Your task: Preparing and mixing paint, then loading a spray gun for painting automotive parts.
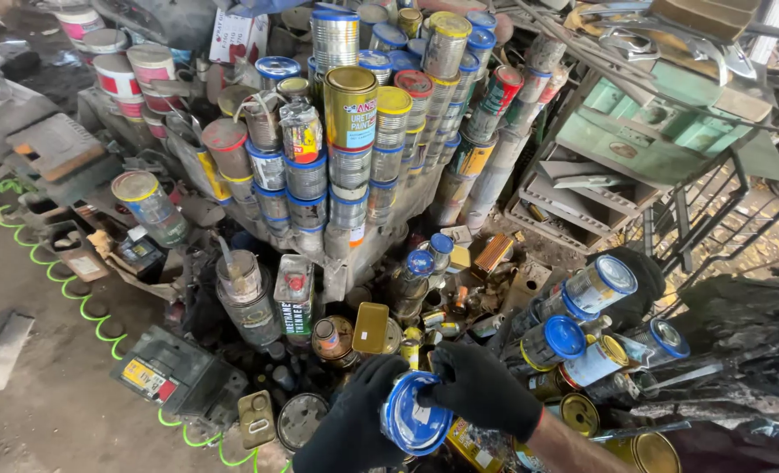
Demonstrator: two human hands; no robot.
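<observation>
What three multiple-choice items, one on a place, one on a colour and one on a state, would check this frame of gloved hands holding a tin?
1. Where is the coiled green hose?
A. On the floor left of the stacked tins
B. On the green metal rack
C. Draped over the hands

2. What colour is the lid of the tin in the hands?
A. Yellow
B. Blue
C. Red

3. How is that tin held?
A. Lying untouched on the floor
B. Pinched by one bare hand
C. Between both gloved hands

Answers:
1 A: the hose loops along the floor beside the stacked tins, away from the green metal rack.
2 B: the round lid facing the camera is blue.
3 C: the left hand cups it from the left while the right hand grips its upper edge; both wear black gloves.
</observation>
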